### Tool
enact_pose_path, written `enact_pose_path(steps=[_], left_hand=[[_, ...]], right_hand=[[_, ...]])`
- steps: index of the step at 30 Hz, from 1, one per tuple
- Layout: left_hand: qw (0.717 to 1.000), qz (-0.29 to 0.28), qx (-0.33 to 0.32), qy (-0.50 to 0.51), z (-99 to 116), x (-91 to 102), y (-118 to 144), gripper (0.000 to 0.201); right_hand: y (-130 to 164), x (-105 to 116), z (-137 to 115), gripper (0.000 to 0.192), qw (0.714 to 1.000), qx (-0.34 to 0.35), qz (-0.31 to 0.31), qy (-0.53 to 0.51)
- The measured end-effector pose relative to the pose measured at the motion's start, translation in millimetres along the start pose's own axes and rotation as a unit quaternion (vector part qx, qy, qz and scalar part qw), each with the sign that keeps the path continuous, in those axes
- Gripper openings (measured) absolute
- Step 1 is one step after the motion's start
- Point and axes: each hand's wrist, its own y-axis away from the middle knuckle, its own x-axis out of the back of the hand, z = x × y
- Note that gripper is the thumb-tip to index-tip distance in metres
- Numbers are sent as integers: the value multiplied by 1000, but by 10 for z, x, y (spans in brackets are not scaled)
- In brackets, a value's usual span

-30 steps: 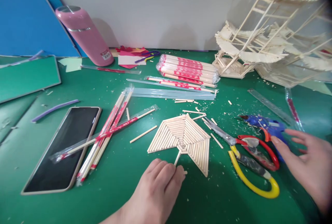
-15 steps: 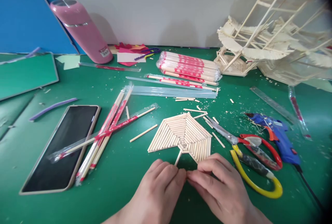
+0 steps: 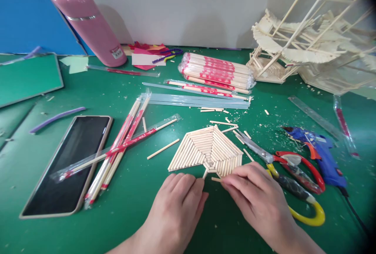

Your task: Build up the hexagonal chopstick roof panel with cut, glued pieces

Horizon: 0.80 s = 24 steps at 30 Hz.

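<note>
A fan-shaped panel of short wooden sticks (image 3: pixel 211 150) lies flat on the green table, with an open gap at its near side. One bare spoke stick (image 3: pixel 205 172) sticks out of the panel's centre towards me. My left hand (image 3: pixel 179 203) has its fingers closed on the near end of that spoke; the fingertips are partly hidden. My right hand (image 3: pixel 255 195) pinches a short wooden stick (image 3: pixel 216 179) between thumb and forefinger, just in front of the panel's near edge. Scissors (image 3: pixel 260 150) with red and yellow handles lie beside my right hand.
A blue glue gun (image 3: pixel 326 156) lies at the right. Wrapped chopsticks (image 3: pixel 120 148) rest partly across a phone (image 3: pixel 70 164). Behind are a chopstick bundle (image 3: pixel 217 71), clear strips (image 3: pixel 194 100), a pink bottle (image 3: pixel 91 26) and a wooden stick model (image 3: pixel 305 50).
My hands have moved apart. The right hand now shows a short stick in its pinch, and the left has shifted up to the panel's spoke. The view has shifted slightly.
</note>
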Motion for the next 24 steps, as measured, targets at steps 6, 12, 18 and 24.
enact_pose_path(steps=[6,12,18,24], left_hand=[[1000,-4,6,-9,9,-19,-46,19],[1000,-10,1,-14,14,-27,-59,21],[1000,-21,3,-12,14,-32,-59,21],[1000,-26,0,-15,7,-32,-39,21]], right_hand=[[-59,17,-2,13,999,16,-20,20],[-86,24,-17,14,999,18,-38,20],[-109,13,-44,14,999,15,-32,26],[-138,13,-43,14,999,18,-26,28]])
